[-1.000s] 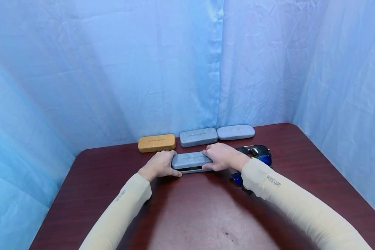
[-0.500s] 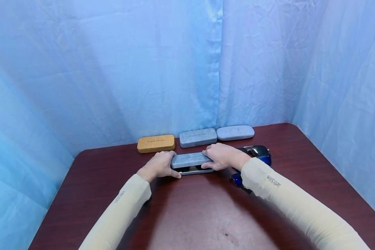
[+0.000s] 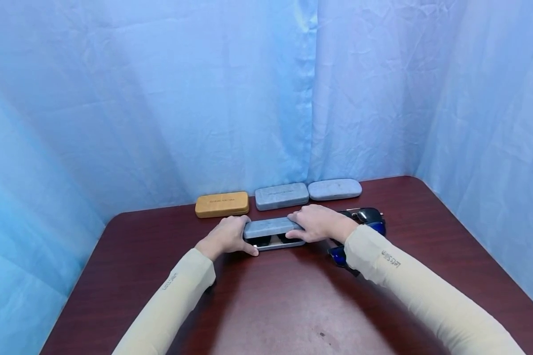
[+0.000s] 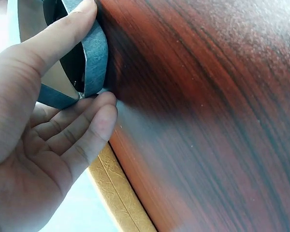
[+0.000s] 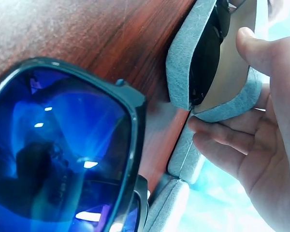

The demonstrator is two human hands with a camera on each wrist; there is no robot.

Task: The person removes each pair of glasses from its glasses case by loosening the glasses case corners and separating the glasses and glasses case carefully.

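Lid of grey case (image 3: 273, 228) now raised further than half second ago, dark lenses showing in gap. Left hand (image 3: 225, 236) grips left end, thumb on base front, fingers curled behind; right hand (image 3: 316, 223) grips right end likewise. Case on table (image 3: 293, 305), mid-depth. Two pairs sunglasses (image 3: 367, 220) just right. Farther: three closed cases, one tan case (image 3: 222, 204), two grey cases (image 3: 282, 195).

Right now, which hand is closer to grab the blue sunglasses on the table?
Probably the right hand. It holds the right end of the grey case, and the blue sunglasses lie just beside that wrist. The left hand holds the far end.
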